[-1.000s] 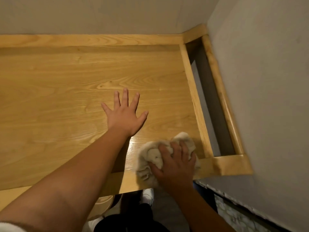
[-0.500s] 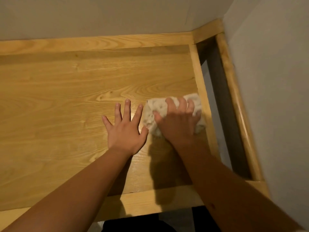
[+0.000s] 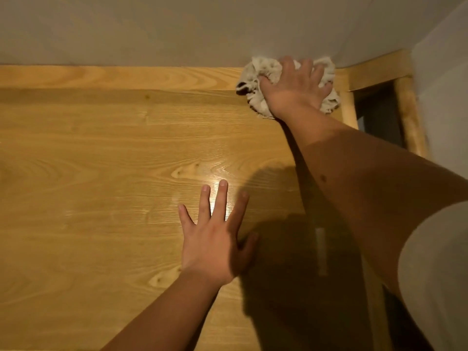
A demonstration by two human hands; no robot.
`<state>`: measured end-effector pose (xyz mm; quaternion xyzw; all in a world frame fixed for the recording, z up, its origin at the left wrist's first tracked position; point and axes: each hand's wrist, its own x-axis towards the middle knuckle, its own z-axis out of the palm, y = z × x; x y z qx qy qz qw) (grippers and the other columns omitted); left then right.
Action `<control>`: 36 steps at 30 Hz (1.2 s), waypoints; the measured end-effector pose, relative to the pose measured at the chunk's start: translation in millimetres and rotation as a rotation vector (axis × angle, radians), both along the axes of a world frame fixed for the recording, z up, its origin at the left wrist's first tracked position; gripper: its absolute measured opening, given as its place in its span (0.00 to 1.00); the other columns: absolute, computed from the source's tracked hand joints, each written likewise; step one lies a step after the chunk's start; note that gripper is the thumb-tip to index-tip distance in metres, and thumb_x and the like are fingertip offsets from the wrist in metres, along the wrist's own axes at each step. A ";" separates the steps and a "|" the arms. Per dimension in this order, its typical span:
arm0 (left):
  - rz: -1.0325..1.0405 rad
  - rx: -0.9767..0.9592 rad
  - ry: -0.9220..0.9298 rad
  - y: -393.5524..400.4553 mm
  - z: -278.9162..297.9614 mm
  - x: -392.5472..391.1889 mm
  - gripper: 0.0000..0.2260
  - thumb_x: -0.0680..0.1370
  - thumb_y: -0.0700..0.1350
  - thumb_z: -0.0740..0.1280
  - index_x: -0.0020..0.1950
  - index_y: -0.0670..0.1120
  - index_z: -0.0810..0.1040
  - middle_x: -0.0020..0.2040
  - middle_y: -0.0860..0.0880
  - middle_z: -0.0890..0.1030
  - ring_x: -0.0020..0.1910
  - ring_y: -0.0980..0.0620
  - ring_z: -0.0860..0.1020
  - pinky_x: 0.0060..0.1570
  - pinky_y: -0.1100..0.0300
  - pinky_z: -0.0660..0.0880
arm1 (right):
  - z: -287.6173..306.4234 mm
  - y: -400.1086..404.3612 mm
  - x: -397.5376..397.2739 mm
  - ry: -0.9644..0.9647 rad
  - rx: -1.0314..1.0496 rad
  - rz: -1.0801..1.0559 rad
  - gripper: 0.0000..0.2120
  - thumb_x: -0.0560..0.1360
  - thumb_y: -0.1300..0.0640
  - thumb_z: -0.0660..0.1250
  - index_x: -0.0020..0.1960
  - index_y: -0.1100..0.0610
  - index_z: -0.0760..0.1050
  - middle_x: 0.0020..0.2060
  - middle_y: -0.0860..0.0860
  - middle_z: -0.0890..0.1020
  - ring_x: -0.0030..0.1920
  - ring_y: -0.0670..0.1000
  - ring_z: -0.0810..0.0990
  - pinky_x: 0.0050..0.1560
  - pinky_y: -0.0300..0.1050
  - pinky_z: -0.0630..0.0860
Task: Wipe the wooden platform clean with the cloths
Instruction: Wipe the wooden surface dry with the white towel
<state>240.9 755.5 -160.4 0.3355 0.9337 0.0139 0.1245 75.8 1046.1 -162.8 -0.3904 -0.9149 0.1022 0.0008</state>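
Observation:
The wooden platform fills most of the view, with a raised light-wood border along its far edge and right side. A crumpled off-white cloth lies in the far right corner, against the wall. My right hand grips the cloth and presses it onto the far border, my arm stretched out across the platform. My left hand rests flat on the platform nearer to me, fingers spread and holding nothing.
A grey wall runs along the far edge and another wall stands at the right. Between the platform's right border and a wooden rail there is a dark gap.
My right hand has carried the cloth from the near right edge up the right side to the far right corner. My left hand has stayed flat in place. The view has moved closer.

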 end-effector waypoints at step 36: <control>-0.076 0.303 -0.383 -34.3 58.5 129.3 0.23 0.80 0.56 0.60 0.73 0.48 0.70 0.68 0.45 0.76 0.68 0.41 0.71 0.64 0.45 0.70 | 46.0 -225.1 435.5 -0.158 -0.235 0.228 0.39 0.67 0.24 0.55 0.74 0.36 0.52 0.76 0.52 0.57 0.75 0.58 0.52 0.66 0.69 0.56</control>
